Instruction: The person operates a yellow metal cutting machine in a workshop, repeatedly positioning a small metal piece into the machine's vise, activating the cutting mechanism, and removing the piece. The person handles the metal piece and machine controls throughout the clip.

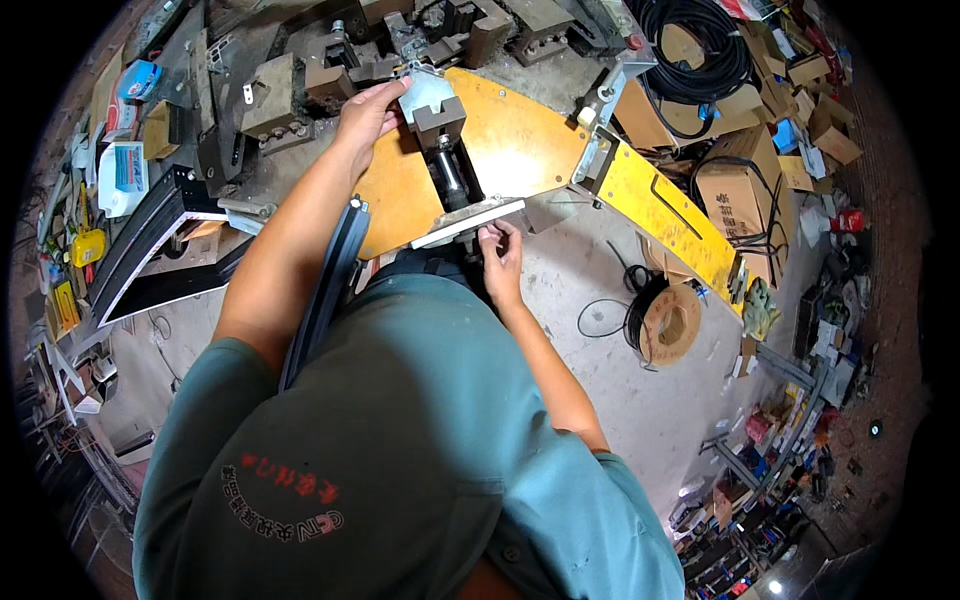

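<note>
A yellow-topped machine table (530, 135) stands before me, with a dark metal block and cylinder assembly (447, 165) set into its middle. My left hand (370, 122) reaches to the far side of this assembly, index finger stretched out against a pale bluish plate (427, 95). Along the table's near edge runs a whitish bar (467, 224). Just below its right half is my right hand (502, 262), its fingers curled up toward the bar's underside. What those fingers grip, if anything, is hidden. A long dark profile (330, 275) leans beside my left forearm.
Metal blocks and clamps (275, 95) crowd the bench beyond. A slotted yellow arm (680, 220) extends right, with a cable spool (670, 325) on the floor below it. Coiled black cable (705, 50) and cardboard boxes (738, 195) lie at right; black curved frames (150, 250) stand left.
</note>
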Tool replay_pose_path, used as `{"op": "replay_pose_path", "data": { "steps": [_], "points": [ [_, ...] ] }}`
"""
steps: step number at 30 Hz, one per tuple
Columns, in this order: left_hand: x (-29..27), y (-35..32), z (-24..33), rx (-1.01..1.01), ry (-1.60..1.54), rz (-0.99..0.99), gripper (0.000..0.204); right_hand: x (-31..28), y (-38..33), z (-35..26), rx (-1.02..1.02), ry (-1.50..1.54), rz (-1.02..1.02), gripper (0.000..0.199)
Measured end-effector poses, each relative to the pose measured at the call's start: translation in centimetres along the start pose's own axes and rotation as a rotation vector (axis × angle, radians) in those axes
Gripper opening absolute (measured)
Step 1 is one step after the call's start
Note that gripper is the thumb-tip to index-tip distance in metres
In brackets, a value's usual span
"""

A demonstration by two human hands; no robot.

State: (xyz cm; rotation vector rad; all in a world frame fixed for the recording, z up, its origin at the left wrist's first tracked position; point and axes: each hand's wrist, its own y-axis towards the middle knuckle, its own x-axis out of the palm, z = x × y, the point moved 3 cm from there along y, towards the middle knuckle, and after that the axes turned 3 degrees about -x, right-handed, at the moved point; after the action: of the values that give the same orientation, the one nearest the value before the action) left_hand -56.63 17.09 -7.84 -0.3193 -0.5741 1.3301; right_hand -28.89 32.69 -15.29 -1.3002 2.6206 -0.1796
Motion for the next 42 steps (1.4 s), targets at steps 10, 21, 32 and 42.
{"op": "replay_pose_path", "data": {
  "steps": [10, 21, 32, 42],
  "points": [
    [0.0, -0.1, -0.1, 0.012, 0.019, -0.002, 0.044, 1.3, -1.0, 1.3, 0.019, 0.004, -0.029, 0.046],
    [0.1, -0.1, 0.0, 0.028, 0.001, 0.007, 0.04, 1.3, -1.1, 2.4, 0.223, 0.297, -0.079, 0.033],
    [0.2, -0.3, 0.2, 0.021, 0.004, 0.003, 0.038, 1.0, -0.3, 4.8, 0.298, 0.405, -0.104, 0.035],
    [0.0, 0.0, 0.0, 0.025, -0.003, 0.002, 0.039, 1.8, -0.9, 1.9, 0.577, 0.658, -0.08, 0.043]
  ]
}}
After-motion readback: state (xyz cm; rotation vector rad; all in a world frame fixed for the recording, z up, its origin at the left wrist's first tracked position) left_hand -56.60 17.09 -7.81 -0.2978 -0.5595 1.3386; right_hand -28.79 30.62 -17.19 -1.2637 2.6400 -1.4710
